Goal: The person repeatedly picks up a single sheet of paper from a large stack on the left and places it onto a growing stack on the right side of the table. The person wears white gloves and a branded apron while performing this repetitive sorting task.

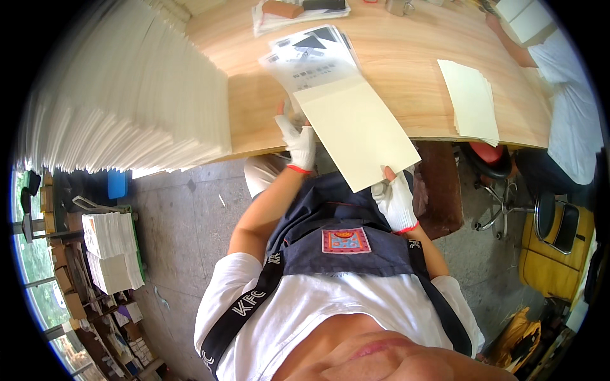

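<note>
Where the wooden table (406, 57) curved toward the person's lap, a cream card sheet (356, 130) lay slanted across its near edge, the lower end hanging out past the table over the dark apron (343, 209).

Right hand (395, 202), in a white work glove with a red cuff, sat at the sheet's lowest corner. Thumb tip showed bare on top of the card, remaining fingers (389, 195) curled beneath it; a narrow pinch on the corner.

Left hand (300, 145), gloved the same, stood at the sheet's left long edge, near its upper end. Fingers pointed up and fairly spread, touching or just beside the edge; whether they gripped the card could not be told, as the sheet's edge and the glove overlapped.

Beyond the card's top end lay a fanned pile of printed grey-and-white sheets (311, 54), the cream sheet's upper edge overlapping them. To the right, well apart, a small stack of matching cream sheets (471, 98) rested on the table with its near corner over the edge. At left, a tall leaning stack of white sheets (127, 95) filled the table's side. Another person's arm and white shirt (572, 120) were at the far right, beside a round stool (492, 159).
</note>
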Available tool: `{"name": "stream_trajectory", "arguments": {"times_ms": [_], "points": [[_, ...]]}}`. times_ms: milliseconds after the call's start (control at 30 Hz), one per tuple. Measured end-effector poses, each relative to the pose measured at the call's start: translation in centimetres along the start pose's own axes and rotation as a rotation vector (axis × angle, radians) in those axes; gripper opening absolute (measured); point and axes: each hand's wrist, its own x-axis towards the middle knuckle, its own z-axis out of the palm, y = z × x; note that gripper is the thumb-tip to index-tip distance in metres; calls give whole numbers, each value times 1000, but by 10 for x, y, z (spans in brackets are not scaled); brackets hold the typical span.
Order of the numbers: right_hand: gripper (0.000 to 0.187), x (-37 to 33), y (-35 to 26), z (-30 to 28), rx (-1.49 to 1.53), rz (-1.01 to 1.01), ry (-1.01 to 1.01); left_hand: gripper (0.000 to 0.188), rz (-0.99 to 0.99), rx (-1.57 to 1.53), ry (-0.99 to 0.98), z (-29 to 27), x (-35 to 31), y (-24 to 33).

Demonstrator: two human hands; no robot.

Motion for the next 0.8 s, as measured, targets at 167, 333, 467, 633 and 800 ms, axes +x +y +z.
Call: {"name": "stream_trajectory", "arguments": {"times_ms": [167,333,467,633,800], "points": [[23,-18,-4,-22,-98,42,-170,41,-721,-940,-319,8,-32,-46],[27,-12,-3,-29,-233,122,-84,48,-958,-888,-325,4,-94,-29],[30,30,23,-11,-159,120,-5,30,-654,-247,-190,1,-131,-43],[36,102,47,-11,417,238,-163,28,-895,-223,-82,0,-113,-22],[33,69,31,-1,-575,153,-434,28,-958,-200,-147,-42,-93,-2]]}}
